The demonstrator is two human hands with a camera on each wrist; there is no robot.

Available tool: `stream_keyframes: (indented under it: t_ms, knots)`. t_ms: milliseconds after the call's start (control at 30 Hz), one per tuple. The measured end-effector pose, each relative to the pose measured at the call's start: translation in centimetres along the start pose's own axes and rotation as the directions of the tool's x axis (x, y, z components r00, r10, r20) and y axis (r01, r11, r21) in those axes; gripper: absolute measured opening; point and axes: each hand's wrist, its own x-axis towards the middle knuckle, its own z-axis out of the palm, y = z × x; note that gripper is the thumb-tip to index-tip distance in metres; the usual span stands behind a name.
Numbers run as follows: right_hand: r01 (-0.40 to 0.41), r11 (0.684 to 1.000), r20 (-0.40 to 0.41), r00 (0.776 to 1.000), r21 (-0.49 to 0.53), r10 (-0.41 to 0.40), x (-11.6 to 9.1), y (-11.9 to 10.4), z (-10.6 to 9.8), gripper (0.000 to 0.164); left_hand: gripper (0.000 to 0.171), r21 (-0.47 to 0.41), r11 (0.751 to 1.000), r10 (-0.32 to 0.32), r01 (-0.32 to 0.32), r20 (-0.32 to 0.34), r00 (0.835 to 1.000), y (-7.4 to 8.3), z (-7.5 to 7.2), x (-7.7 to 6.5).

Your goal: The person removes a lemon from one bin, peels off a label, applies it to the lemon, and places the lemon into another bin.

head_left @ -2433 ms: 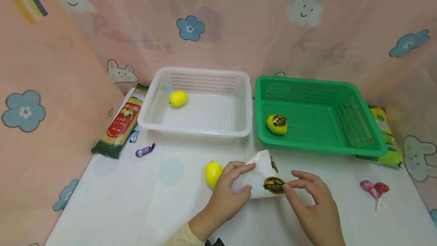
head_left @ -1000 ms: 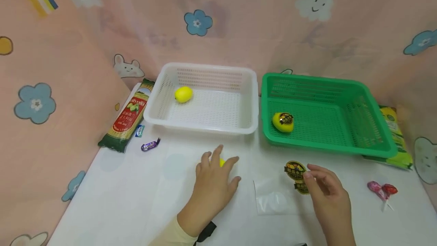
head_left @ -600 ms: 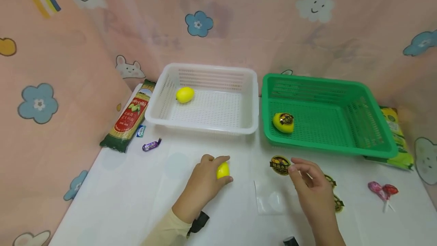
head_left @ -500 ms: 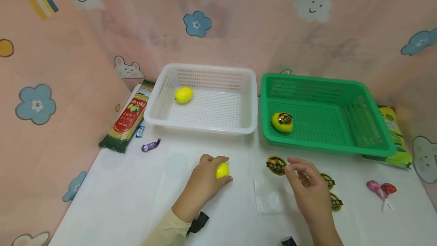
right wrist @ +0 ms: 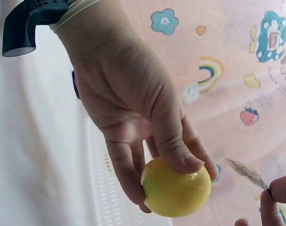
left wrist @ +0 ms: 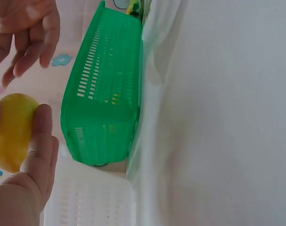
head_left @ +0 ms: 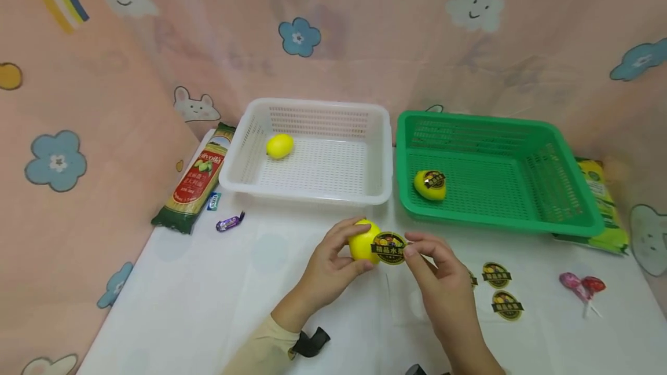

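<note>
My left hand (head_left: 330,265) grips a yellow lemon (head_left: 363,242) between thumb and fingers, raised off the table. In the right wrist view the lemon (right wrist: 177,187) shows a bare, shiny side. A round black-and-gold sticker (head_left: 389,247) is pinched at its edge by my right hand (head_left: 443,282). From the head, the sticker overlaps the lemon's right side; in the right wrist view the sticker (right wrist: 249,173) stands apart from it. The left wrist view shows the lemon (left wrist: 13,132) in the left fingers, with the right hand (left wrist: 27,33) above.
A white basket (head_left: 307,194) holds one lemon (head_left: 279,146); a green basket (head_left: 500,225) holds a stickered one (head_left: 430,185). More stickers (head_left: 506,304) lie on a clear sheet at right. Lollipops (head_left: 582,289), a pasta pack (head_left: 195,181) and a purple candy (head_left: 230,222) lie around.
My left hand has picked the lemon up from the table and moved it right. My right hand, after peeling the sticker off, has brought it left to the lemon.
</note>
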Motion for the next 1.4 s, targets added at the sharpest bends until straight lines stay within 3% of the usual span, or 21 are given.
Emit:
stream_keyframes:
  t_ms: [233, 500, 733, 1000, 1200, 1400]
  knots:
    - [-0.063, 0.998, 0.015, 0.998, 0.011, 0.063, 0.5, -0.4, 0.9, 0.023, 0.062, -0.182, 0.983, 0.017, -0.017, -0.006, 1.0, 0.2, 0.2, -0.1]
    - [-0.07, 0.998, 0.001, 0.998, -0.004, 0.07, 0.7, -0.1, 1.5, 0.024, 0.068, -0.242, 0.969, 0.069, -0.059, 0.034, 0.997, 0.0, 0.2, -0.2]
    - [-0.064, 0.998, -0.001, 0.998, -0.016, 0.064, 0.8, 0.4, 1.9, 0.023, 0.073, -0.309, 0.949, 0.073, -0.058, 0.036, 0.997, -0.2, 0.3, -0.3]
    - [-0.05, 0.998, -0.007, 0.999, -0.048, 0.049, 0.8, 0.6, 2.2, 0.02, 0.034, -0.34, 0.939, 0.056, -0.05, 0.007, 0.998, -0.2, 0.4, -0.3]
    - [0.023, 0.999, -0.002, 1.0, -0.041, -0.023, 0.4, 0.8, 2.6, 0.017, 0.034, -0.375, 0.924, 0.084, -0.07, 0.022, 0.996, -0.1, 0.5, -0.3]
    - [0.116, 0.991, -0.047, 0.992, -0.068, -0.119, 0.0, 0.8, 3.2, 0.034, 0.033, -0.492, 0.869, 0.092, -0.045, 0.072, 0.993, 0.1, -0.1, -0.4]
